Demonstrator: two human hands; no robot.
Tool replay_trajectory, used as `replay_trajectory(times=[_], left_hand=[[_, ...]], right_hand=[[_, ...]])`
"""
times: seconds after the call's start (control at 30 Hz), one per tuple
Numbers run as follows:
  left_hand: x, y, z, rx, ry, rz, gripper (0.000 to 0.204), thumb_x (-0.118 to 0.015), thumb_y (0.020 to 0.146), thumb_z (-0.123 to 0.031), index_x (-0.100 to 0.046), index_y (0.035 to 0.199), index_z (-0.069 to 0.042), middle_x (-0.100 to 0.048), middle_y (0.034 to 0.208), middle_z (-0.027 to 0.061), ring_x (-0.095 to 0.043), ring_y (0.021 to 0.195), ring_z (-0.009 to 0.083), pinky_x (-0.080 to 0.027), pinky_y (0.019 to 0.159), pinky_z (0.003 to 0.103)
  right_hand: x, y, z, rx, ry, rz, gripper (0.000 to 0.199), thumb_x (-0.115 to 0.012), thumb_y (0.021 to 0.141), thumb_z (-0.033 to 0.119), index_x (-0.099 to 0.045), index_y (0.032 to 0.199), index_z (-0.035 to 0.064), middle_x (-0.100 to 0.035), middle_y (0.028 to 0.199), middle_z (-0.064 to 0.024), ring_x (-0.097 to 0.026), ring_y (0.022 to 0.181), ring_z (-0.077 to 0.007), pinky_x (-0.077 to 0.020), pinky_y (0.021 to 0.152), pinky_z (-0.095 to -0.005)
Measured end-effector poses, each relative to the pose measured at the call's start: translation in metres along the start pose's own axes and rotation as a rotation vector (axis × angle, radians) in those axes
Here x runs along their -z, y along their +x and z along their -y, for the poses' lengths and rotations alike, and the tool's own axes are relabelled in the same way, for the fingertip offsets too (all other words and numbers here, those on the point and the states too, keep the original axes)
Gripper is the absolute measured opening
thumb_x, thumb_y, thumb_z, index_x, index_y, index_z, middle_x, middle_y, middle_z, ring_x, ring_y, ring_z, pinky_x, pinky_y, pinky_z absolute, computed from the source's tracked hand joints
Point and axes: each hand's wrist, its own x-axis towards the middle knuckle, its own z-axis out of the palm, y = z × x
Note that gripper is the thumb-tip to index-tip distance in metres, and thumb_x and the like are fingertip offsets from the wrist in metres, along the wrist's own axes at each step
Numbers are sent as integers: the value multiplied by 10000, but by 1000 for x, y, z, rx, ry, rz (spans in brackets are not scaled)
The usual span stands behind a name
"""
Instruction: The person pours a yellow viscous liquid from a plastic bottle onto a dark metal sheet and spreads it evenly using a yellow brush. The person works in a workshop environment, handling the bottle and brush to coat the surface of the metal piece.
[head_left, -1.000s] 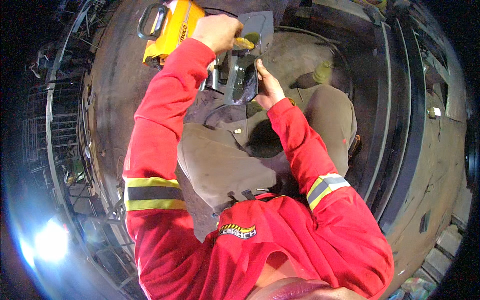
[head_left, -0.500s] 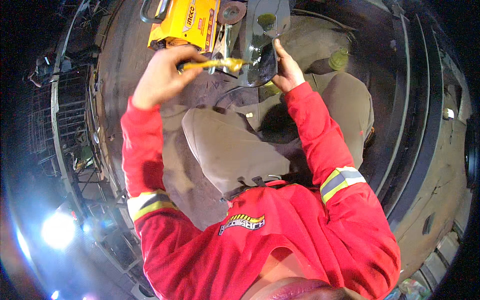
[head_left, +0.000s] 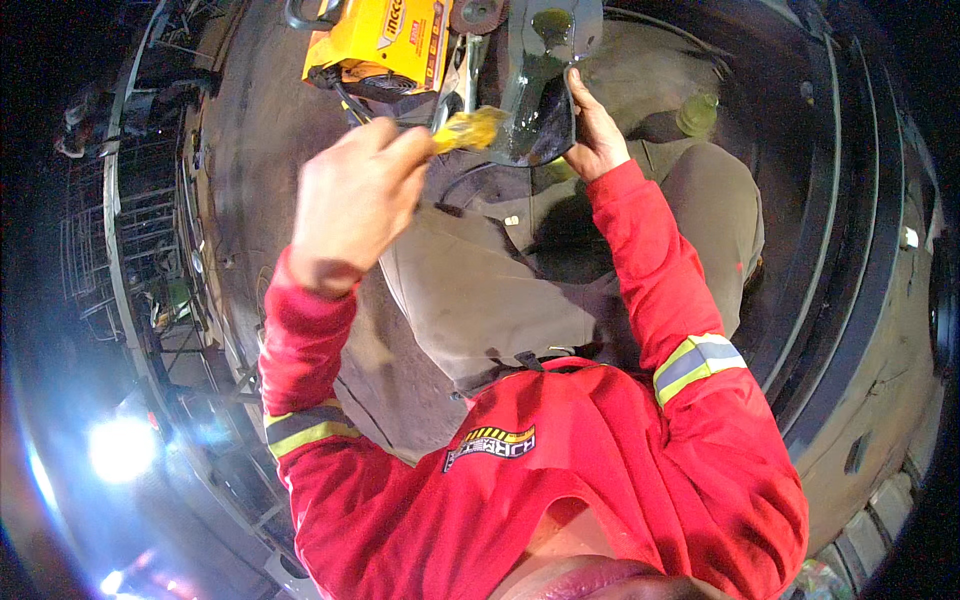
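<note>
My left hand [head_left: 365, 185] is closed on a yellow stick-like tool [head_left: 468, 130]. It looks like a small brush, but its thick head is smeared, so I cannot tell its exact kind. The head is beside the left edge of a grey panel [head_left: 520, 85] with a glossy black lower part; I cannot tell whether they touch. A greenish patch [head_left: 552, 25] shows near the panel's far end. My right hand [head_left: 597, 125] grips the panel's right edge, thumb side up, with the other fingers partly hidden behind it.
A yellow machine [head_left: 375, 50] with a black handle stands at the far left, next to a round abrasive disc [head_left: 478, 12] and a silver metal tool [head_left: 470, 75]. A greenish round object [head_left: 697, 115] lies beyond my right knee. Long metal rails [head_left: 850, 200] run along the right.
My left hand has moved right and nearer to me, turning so its back shows more. The tool's head now sits left of the panel's edge. My right hand still grips the panel.
</note>
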Motion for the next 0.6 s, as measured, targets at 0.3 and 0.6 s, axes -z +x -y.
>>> replay_trajectory(times=[0.3, 0.6], left_hand=[[0, -4, -7, -3, 35, 140, 176, -600, 786, -105, -612, 960, -123, -562, 774, 104, -614, 747, 296, -509, 596, 424], [-31, 11, -18, -31, 114, 150, 219, -619, 741, -78, -610, 957, -110, -581, 808, 108, -629, 778, 276, -527, 622, 398]], right_hand=[[-7, -2, -7, 30, -49, 7, 265, -545, 962, 324, -600, 1100, 104, -646, 1087, -25, -599, 1006, -182, -469, 924, -383], [26, 24, -12, -17, -36, 51, 229, -550, 962, 306, -607, 1055, 105, -654, 1044, -36, -618, 958, -180, -492, 892, -368]])
